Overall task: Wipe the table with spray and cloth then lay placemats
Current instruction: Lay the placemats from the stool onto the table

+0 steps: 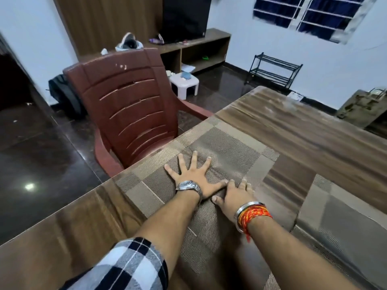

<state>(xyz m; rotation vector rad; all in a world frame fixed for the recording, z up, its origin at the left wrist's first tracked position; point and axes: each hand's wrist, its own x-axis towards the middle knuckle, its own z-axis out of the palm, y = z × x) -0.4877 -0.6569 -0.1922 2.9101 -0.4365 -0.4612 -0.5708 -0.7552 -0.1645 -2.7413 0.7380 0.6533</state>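
The brown woven placemat with checked border (219,155) lies flat on the wooden tabletop (314,130), near its 9 o'clock edge. Left hand (193,174) presses it, grip spread; right hand (234,195) also flat, fingers loosely apart.

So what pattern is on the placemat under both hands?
Woven blocks of tan and darker brown rectangles on the placemat, clearest in the head view.

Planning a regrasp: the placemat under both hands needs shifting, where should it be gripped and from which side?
Pinch the placemat at its far right corner, coming in from the bare table side. That corner lies flat and uncovered, with open wood beside it. The left hand and right hand press flat on its middle, and the chair crowds the left edge.
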